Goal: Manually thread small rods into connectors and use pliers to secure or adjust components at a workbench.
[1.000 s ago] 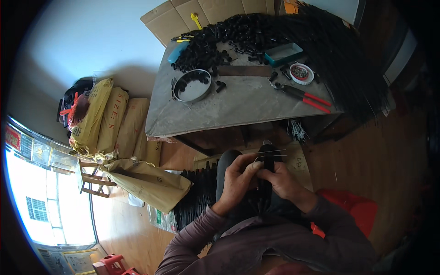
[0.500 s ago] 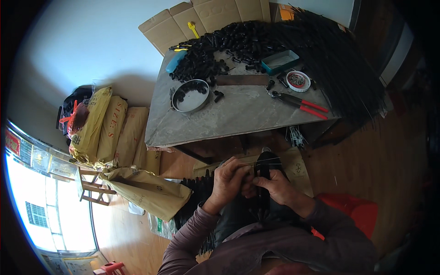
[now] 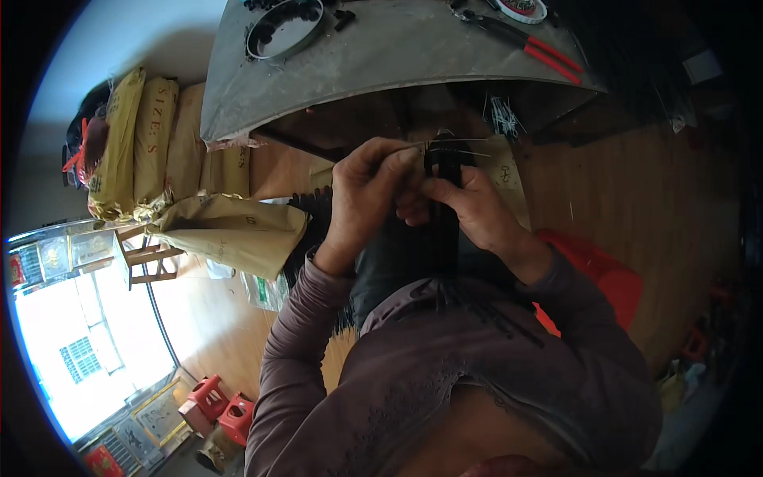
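Both hands at a black bundle, below the desk edge.

Left hand (image 3: 367,191) fingers pinch thin wire; right hand (image 3: 469,208) fingers wrap the black bundle (image 3: 445,163). Beyond the fingers: desk (image 3: 381,63), round tin (image 3: 284,30), red-handled pliers (image 3: 528,44).

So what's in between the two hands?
In the head view, a bundle of black strips sits between the left hand and the right hand. Both hands grip it, with thin pale wires crossing its top.

Both hands meet just below the table (image 3: 381,71) edge. The left hand (image 3: 366,191) pinches with curled fingers; the right hand (image 3: 469,207) closes beside it, thumbs almost touching, forearms angled inward.
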A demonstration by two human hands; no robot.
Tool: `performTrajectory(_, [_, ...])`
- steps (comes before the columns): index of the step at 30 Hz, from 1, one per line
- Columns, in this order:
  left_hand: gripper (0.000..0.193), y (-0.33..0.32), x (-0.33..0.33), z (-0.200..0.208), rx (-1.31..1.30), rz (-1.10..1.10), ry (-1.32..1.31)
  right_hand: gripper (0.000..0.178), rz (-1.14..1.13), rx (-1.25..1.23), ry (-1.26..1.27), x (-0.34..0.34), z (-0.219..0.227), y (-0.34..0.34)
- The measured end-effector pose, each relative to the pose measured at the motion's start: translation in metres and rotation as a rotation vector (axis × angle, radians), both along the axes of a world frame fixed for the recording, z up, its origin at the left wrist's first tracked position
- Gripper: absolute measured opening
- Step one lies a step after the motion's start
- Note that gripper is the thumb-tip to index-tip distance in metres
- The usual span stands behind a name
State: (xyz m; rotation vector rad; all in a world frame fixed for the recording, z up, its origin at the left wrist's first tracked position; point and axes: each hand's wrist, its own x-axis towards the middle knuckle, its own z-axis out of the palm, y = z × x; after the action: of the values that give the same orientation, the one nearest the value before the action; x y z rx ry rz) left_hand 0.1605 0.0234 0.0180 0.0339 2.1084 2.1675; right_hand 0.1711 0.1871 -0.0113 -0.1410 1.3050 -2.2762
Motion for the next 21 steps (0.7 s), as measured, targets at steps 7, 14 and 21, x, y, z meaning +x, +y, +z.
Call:
performTrajectory(7, [0.014, 0.005, 0.013, -0.009, 0.328, -0.040, -0.241, 0.023, -0.033, -0.023, 0.026, 0.010, -0.009, -0.001])
performTrajectory(14, [0.013, 0.019, 0.020, -0.013, 0.188, 0.080, -0.144, 0.019, -0.135, -0.005, 0.014, 0.016, -0.010, -0.006])
performTrajectory(21, [0.012, 0.034, 0.017, -0.018, 0.065, 0.237, -0.022, 0.011, -0.228, 0.152, 0.130, 0.014, -0.006, -0.005])
